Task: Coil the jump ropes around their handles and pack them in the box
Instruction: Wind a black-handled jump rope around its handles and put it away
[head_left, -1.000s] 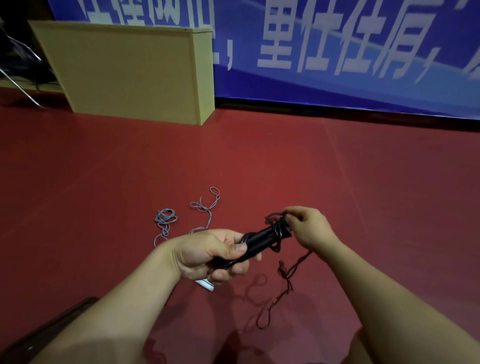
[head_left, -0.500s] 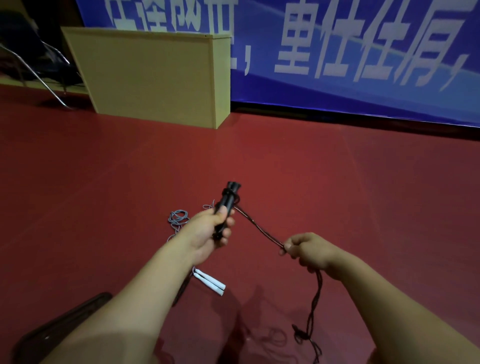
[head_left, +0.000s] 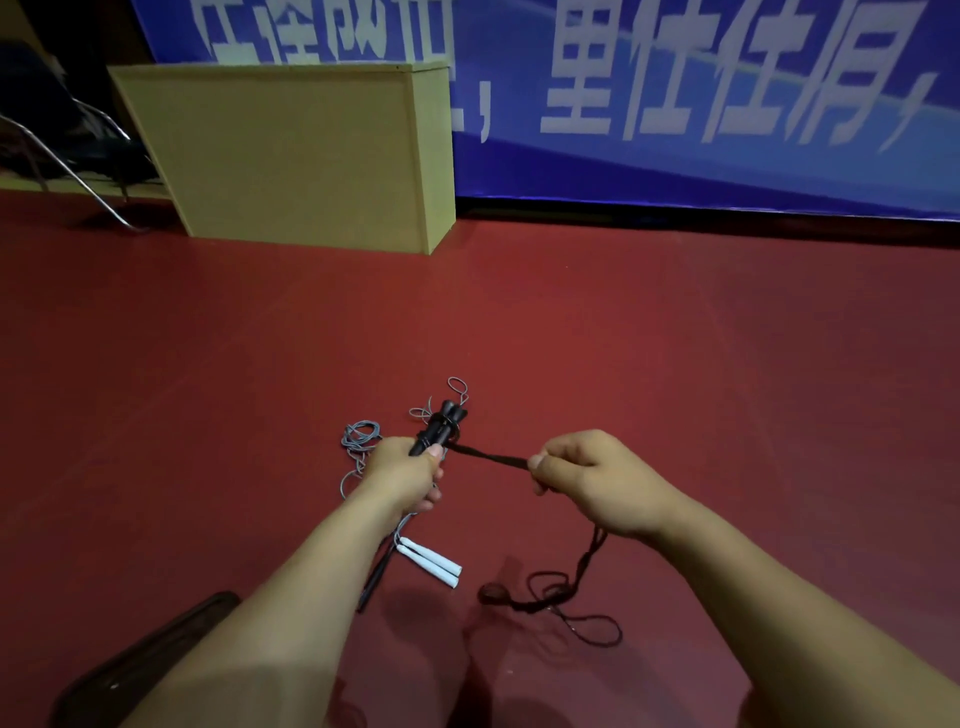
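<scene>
Head view: the left hand (head_left: 402, 475) grips the pair of black handles (head_left: 438, 427) low down, fingers curled round them, tops pointing away and up, a few turns of cord already bound near the tops. The right hand (head_left: 592, 475) pinches the dark rope (head_left: 488, 457) between thumb and curled fingers, drawing it taut from the handles. The rest of it hangs from that hand to a loose heap on the red floor (head_left: 675, 364).

The rope looks thin, light and limp (it will sag and kink wherever tension drops), so it likely needs a steady pull. The handles seem rigid and best held low, clear of the wraps.

A grey rope (head_left: 358, 434) with white handles (head_left: 431, 561) lies uncoiled on the floor under the left forearm. I cannot tell which object is the box.
</scene>
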